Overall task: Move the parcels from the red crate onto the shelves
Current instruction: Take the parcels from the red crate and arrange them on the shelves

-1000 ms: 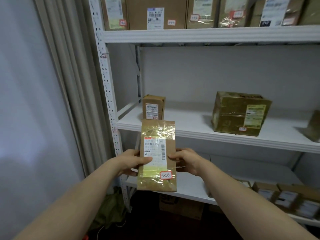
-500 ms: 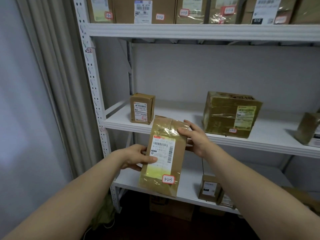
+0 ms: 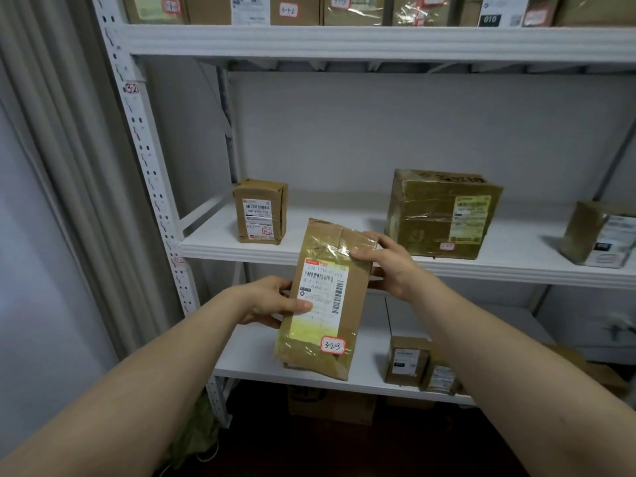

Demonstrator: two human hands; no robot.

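I hold a flat brown parcel [image 3: 323,297] upright in front of the middle shelf [image 3: 344,256], tilted a little to the right. It bears a white shipping label and a small red-edged tag reading 3-2-3. My left hand [image 3: 272,301] grips its left edge, thumb on the label. Over its upper right corner lies my right hand [image 3: 389,266]. The parcel's top reaches just above the shelf's front lip. The red crate is out of view.
On the middle shelf stand a small box [image 3: 260,211] at left, a large taped box [image 3: 440,213] in the centre and another box [image 3: 600,234] at right. Small boxes [image 3: 409,359] sit on the lower shelf. Parcels fill the top shelf [image 3: 344,39]. A curtain [image 3: 69,166] hangs at left.
The parcel has risen toward the middle shelf and tilted right. My right hand shifted from its right edge up to its top corner.
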